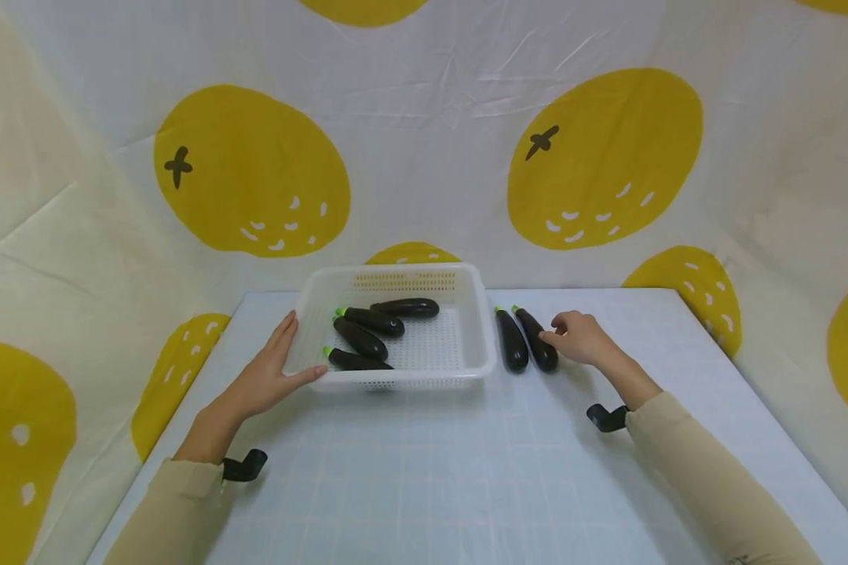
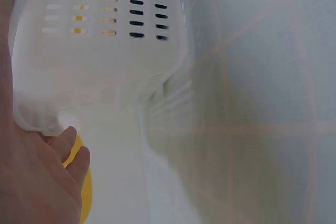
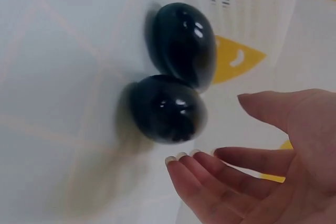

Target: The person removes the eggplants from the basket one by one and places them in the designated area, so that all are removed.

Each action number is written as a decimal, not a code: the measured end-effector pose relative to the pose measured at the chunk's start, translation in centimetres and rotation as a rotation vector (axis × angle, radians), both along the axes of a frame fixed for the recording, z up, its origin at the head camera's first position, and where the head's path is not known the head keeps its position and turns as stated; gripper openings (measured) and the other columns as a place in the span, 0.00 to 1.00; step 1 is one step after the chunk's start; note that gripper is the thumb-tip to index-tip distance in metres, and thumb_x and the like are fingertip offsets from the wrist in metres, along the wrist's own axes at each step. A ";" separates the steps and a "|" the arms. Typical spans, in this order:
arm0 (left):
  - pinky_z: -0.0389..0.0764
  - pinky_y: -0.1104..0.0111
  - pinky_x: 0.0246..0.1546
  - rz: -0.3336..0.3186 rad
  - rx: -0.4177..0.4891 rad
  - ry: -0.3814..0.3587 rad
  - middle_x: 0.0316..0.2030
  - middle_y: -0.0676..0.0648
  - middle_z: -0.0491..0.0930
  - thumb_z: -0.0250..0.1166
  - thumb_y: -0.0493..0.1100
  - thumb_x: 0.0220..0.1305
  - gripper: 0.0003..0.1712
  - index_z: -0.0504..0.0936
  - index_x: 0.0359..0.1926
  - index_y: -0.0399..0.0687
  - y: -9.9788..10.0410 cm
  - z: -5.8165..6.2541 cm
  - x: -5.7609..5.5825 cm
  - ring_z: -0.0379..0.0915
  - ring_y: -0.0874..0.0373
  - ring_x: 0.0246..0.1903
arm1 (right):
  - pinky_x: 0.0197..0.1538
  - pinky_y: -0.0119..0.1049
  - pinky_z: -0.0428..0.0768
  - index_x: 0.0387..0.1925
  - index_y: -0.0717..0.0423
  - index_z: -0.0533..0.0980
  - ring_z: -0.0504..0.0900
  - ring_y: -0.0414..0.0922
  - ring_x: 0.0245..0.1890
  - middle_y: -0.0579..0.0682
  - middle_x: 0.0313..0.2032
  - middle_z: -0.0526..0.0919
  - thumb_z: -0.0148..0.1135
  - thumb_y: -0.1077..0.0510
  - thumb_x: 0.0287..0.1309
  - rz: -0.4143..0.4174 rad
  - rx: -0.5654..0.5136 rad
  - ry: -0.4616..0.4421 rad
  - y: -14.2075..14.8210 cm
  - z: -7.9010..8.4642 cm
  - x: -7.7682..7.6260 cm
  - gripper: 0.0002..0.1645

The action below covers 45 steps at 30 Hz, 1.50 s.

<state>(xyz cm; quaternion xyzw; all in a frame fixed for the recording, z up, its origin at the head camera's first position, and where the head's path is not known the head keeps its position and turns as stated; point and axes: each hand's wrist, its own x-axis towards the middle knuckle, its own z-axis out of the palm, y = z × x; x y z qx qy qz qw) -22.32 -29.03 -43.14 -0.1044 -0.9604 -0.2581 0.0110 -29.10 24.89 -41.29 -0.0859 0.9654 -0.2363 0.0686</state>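
A white plastic basket with slotted walls stands on the table, several dark eggplants lying inside. My left hand rests at its front left corner, fingers stretched along the left side and thumb on the front rim. To the right of the basket, two more eggplants lie side by side, the inner eggplant near the basket wall and the outer eggplant by my right hand. In the right wrist view, thumb and fingers are spread apart close to the nearer eggplant, holding nothing.
The table has a pale, faintly checked cover. A white cloth with large yellow fruit prints hangs behind it and on both sides, close to the table's edges. The basket stands near the back edge.
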 end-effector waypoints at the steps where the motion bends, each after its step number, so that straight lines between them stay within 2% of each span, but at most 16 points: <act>1: 0.54 0.32 0.69 0.000 -0.003 0.001 0.82 0.41 0.32 0.64 0.72 0.63 0.67 0.35 0.82 0.45 0.0 0.1 0.0 0.42 0.32 0.77 | 0.51 0.57 0.80 0.59 0.77 0.73 0.79 0.63 0.48 0.71 0.50 0.81 0.59 0.48 0.71 0.008 0.001 0.012 -0.1 0.2 0.0 0.33; 6: 0.54 0.32 0.69 0.006 -0.010 0.002 0.82 0.42 0.32 0.64 0.72 0.63 0.67 0.34 0.82 0.45 -0.1 0.3 -0.1 0.42 0.33 0.77 | 0.52 0.57 0.80 0.58 0.76 0.74 0.80 0.63 0.49 0.69 0.47 0.83 0.60 0.50 0.70 0.043 -0.014 0.066 -0.7 0.9 0.4 0.31; 18: 0.55 0.31 0.68 0.013 -0.003 -0.010 0.82 0.43 0.31 0.64 0.74 0.62 0.68 0.34 0.83 0.46 0.0 0.1 0.2 0.43 0.32 0.77 | 0.48 0.52 0.84 0.57 0.69 0.77 0.82 0.59 0.49 0.63 0.48 0.84 0.62 0.51 0.70 0.102 -0.069 0.109 -3.4 3.0 1.4 0.26; 23: 0.54 0.31 0.68 0.008 0.005 -0.006 0.82 0.42 0.32 0.64 0.73 0.62 0.68 0.34 0.83 0.46 -0.2 -0.1 0.2 0.43 0.32 0.77 | 0.48 0.52 0.83 0.56 0.68 0.78 0.82 0.55 0.46 0.60 0.46 0.85 0.64 0.52 0.68 0.169 -0.110 0.153 -4.6 3.6 1.9 0.24; 30: 0.54 0.32 0.69 0.004 0.009 -0.003 0.82 0.42 0.33 0.64 0.73 0.62 0.67 0.34 0.83 0.47 -0.2 -0.3 0.2 0.41 0.33 0.77 | 0.54 0.55 0.81 0.58 0.69 0.78 0.82 0.58 0.49 0.63 0.52 0.84 0.66 0.56 0.66 0.288 -0.165 0.195 -6.9 4.4 2.8 0.25; 38: 0.54 0.32 0.69 0.001 0.016 0.004 0.82 0.42 0.33 0.64 0.73 0.62 0.67 0.34 0.83 0.47 -0.1 -0.3 0.1 0.41 0.33 0.78 | 0.55 0.53 0.81 0.58 0.66 0.79 0.82 0.57 0.51 0.60 0.54 0.84 0.66 0.55 0.66 0.365 -0.198 0.198 -9.5 5.1 3.7 0.24; 45: 0.54 0.32 0.69 0.001 0.012 0.008 0.82 0.42 0.33 0.64 0.74 0.62 0.68 0.34 0.83 0.48 -0.1 -0.4 0.0 0.41 0.34 0.78 | 0.58 0.51 0.80 0.59 0.63 0.79 0.81 0.56 0.55 0.56 0.55 0.83 0.66 0.53 0.67 0.405 -0.202 0.157 -12.2 4.9 3.8 0.25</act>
